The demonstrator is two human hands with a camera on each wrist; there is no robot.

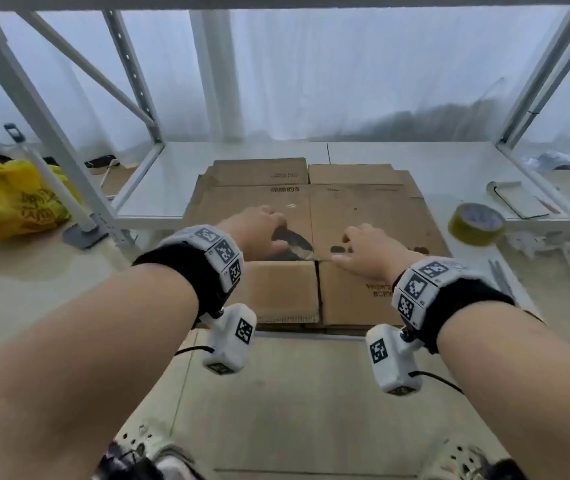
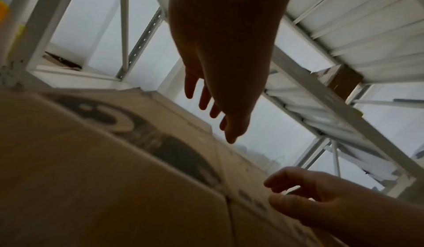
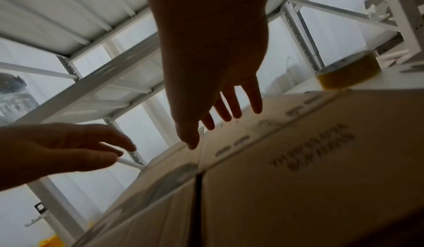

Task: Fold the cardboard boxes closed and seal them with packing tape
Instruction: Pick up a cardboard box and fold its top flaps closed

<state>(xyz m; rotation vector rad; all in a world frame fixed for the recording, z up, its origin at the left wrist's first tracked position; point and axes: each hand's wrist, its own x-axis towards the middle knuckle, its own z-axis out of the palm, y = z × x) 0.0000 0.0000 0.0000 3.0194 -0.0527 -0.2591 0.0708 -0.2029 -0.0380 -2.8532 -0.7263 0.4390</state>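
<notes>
A flattened brown cardboard box [image 1: 363, 209] with a dark round print lies on the low white shelf [image 1: 159, 181], on top of other flat cartons. My left hand [image 1: 266, 225] is over the print, fingers straight and spread, holding nothing. My right hand [image 1: 359, 244] is over the box's right half near the fold line, fingers loosely bent and empty. In the left wrist view the left hand [image 2: 206, 98] stays just above the cardboard [image 2: 91, 178]. The right wrist view shows the right hand [image 3: 220, 102] likewise above the cardboard [image 3: 298, 178]. A roll of yellowish packing tape [image 1: 477, 224] stands right of the box.
White metal rack posts [image 1: 51, 140] frame the shelf on both sides, with a shelf board overhead. A yellow plastic bag [image 1: 13, 199] sits on the floor at the left. A flat white pad [image 1: 519, 199] lies behind the tape. My shoes [image 1: 463, 459] are at the bottom.
</notes>
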